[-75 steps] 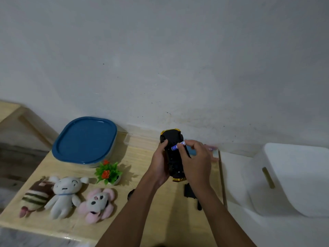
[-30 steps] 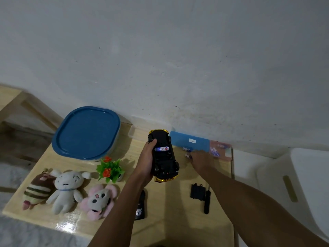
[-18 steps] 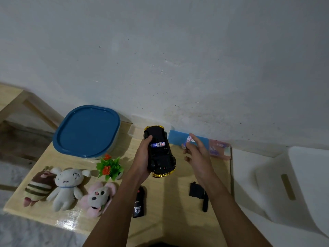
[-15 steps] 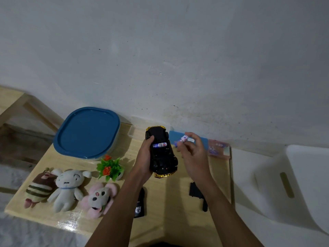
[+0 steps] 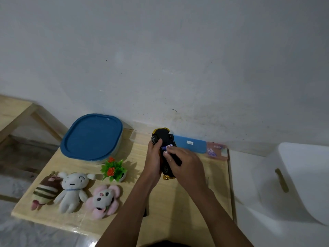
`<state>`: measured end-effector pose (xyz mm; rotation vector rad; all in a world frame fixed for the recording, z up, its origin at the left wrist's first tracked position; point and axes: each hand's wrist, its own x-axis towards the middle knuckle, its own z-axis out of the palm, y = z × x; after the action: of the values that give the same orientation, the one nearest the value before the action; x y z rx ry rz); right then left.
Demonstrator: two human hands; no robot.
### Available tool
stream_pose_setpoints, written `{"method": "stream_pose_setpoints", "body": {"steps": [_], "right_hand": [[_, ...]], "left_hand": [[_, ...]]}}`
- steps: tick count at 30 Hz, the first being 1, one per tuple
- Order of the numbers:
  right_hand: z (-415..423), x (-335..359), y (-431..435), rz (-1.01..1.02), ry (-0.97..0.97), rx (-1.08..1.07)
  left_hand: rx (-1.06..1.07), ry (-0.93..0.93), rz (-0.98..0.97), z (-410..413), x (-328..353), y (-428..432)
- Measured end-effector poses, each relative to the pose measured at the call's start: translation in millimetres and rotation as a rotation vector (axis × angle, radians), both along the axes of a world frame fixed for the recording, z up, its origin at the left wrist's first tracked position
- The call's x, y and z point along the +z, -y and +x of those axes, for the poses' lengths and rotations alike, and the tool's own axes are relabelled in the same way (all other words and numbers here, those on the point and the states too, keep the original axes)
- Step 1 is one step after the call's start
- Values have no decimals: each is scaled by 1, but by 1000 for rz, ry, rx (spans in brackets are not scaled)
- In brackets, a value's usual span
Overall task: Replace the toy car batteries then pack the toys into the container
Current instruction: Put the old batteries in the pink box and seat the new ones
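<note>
A black toy car [image 5: 162, 138] with gold trim is held upside down above the wooden table [image 5: 187, 198]. My left hand [image 5: 154, 157] grips its left side. My right hand [image 5: 184, 163] lies over the underside, with its fingertips pressing a small blue-and-white battery [image 5: 167, 146] against the car's open compartment. The container with the blue lid [image 5: 91, 137] stands shut at the table's far left. Three plush toys lie along the front left: a striped brown one [image 5: 45, 190], a white one [image 5: 72, 190] and a pink flower one [image 5: 104, 198].
A small green plant with orange flowers [image 5: 114, 169] stands between the plush toys and the car. A flat blue box [image 5: 191, 144] and a pink pack [image 5: 216, 150] lie by the wall. A white bin [image 5: 300, 179] stands right of the table. A dark object [image 5: 145, 212] peeks out beside my left forearm.
My right hand picked a battery up from beside the blue box and brought it over the car's underside. My left hand kept hold of the car.
</note>
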<state>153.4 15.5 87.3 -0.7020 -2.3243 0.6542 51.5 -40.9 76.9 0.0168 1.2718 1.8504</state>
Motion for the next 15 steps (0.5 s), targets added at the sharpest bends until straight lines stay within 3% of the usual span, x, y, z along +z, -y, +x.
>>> {"method": "stream_pose_setpoints", "body": {"steps": [8,15], "right_hand": [[2,-1,1,-127,89,-82],[5,6,-2,-791,133,-92]], "left_hand": [[12,-33,35,7,1,3],[18,-45,40,10,0,6]]}}
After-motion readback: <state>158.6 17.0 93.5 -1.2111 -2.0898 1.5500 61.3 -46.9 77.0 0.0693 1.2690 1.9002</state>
